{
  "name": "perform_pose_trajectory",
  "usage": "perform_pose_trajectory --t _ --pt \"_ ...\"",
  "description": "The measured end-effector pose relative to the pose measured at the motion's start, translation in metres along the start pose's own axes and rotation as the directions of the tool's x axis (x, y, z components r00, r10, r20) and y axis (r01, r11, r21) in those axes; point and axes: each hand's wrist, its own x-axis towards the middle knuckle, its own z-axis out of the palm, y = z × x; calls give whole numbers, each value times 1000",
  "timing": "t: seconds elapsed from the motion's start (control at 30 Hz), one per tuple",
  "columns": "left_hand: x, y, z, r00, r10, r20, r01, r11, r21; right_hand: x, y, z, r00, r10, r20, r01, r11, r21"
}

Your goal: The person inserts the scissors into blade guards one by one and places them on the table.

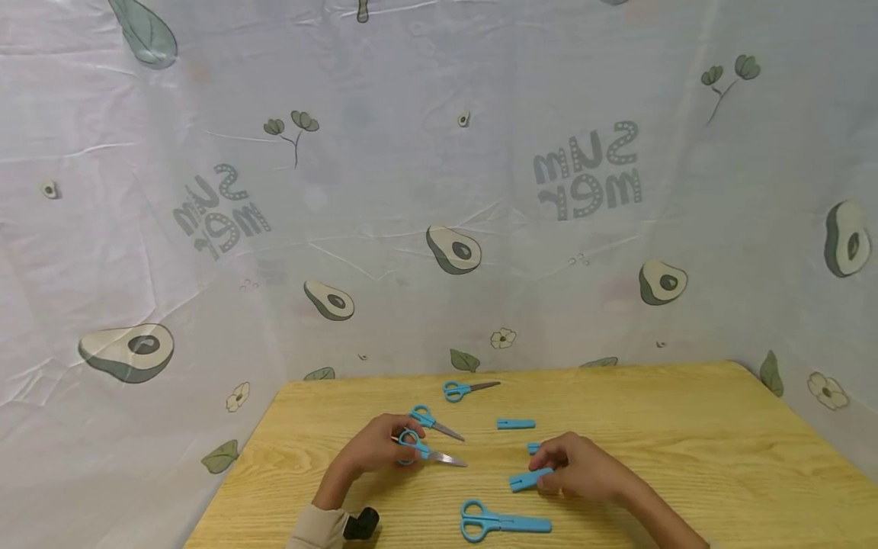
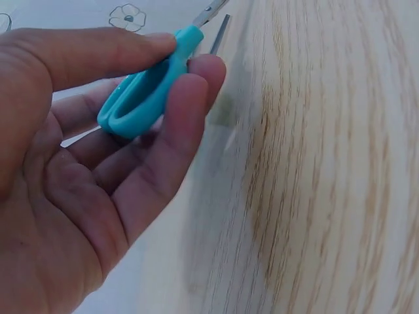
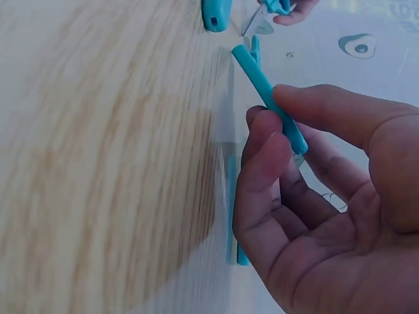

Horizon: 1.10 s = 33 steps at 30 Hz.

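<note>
My left hand [image 1: 376, 444] pinches blue-handled scissors [image 1: 427, 451] by the finger loops, the bare blades pointing right. In the left wrist view, the thumb presses on the blue handle [image 2: 141, 98]. Just behind lies a second pair of scissors [image 1: 427, 418] with bare blades. My right hand [image 1: 586, 467] pinches a blue blade cover [image 1: 524, 480] between thumb and fingers, its slotted end towards the scissors. The same cover [image 3: 262, 85] is tilted in the right wrist view. Another blue cover [image 1: 533, 448] is partly hidden behind the right hand.
Sheathed scissors [image 1: 504, 523] lie at the front of the wooden table [image 1: 686, 427]. Farther back are bare scissors [image 1: 473, 389] and a loose blue cover [image 1: 516, 424]. A patterned white sheet [image 1: 398, 191] hangs behind the table. A black device [image 1: 361, 524] is at the left wrist.
</note>
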Motion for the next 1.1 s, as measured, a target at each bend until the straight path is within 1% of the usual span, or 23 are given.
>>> perform_pose_trajectory --t 0.13,0.27,0.4,0.47,0.6,0.97,1.1 --pt "-1 -1 -1 1000 -17 20 18 1000 -19 -1 2 -2 1000 26 1 -26 995 94" --pt "-3 1 -2 999 -34 40 37 997 -64 -3 3 -5 1000 29 1 -29 989 142" --pt "-5 5 -2 997 -53 63 61 989 -132 -5 3 -6 1000 24 8 -25 987 160" --pt "-6 7 -2 996 -56 69 66 986 -151 -6 3 -7 1000 20 11 -22 986 167" --pt "-6 8 -2 995 -55 81 68 984 -166 -7 4 -8 1000 23 15 -26 984 176" --pt "-4 4 -1 994 -59 95 77 977 -199 -7 3 -7 998 60 34 -65 979 195" --pt "-4 3 -1 993 -49 106 72 972 -223 -7 2 -7 997 71 42 -78 973 218"
